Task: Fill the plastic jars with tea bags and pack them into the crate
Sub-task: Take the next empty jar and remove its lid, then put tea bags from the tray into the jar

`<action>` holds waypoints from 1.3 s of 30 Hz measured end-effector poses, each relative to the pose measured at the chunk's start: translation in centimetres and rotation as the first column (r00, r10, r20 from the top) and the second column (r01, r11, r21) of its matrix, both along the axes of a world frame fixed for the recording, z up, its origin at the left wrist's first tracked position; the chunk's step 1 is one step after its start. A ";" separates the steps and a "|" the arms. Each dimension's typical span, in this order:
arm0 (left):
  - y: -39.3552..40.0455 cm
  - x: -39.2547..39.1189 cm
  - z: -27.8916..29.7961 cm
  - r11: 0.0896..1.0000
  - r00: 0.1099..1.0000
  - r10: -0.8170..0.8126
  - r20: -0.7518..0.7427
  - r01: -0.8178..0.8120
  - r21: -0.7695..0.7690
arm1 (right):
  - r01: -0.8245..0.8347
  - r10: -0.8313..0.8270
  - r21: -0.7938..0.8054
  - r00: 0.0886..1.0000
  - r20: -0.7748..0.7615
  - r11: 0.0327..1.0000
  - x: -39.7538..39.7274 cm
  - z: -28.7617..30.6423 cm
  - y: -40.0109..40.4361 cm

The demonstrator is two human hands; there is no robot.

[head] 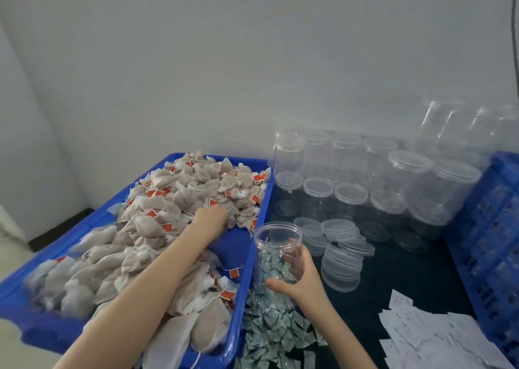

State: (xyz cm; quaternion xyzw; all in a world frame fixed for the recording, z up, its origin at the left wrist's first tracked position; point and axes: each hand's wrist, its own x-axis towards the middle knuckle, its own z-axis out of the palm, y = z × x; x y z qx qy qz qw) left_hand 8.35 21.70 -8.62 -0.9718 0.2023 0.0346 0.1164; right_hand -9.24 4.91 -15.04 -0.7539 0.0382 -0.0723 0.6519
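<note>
A clear plastic jar (276, 252) without a lid stands tilted at the blue tray's right wall, and my right hand (302, 273) grips its lower side. Nothing shows inside the jar; green-grey packets are seen through its wall. My left hand (210, 217) reaches into the blue tray (241, 307), its fingers buried in the heap of beige tea bags (157, 220) with red tags. Whether it holds any bags is hidden. A blue crate (488, 245) stands at the right edge.
Several lidded empty jars (365, 177) stand in rows at the back right on the dark table. Loose clear lids (339, 253) are stacked beside the held jar. Small green-grey packets (278, 332) lie in front, white paper slips (432, 337) at the lower right.
</note>
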 end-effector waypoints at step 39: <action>1.3 -2.1 -1.9 0.990 0.967 -0.031 -0.252 0.064 0.122 | 0.035 -0.036 0.015 0.997 0.073 0.999 0.1 1.3 0.5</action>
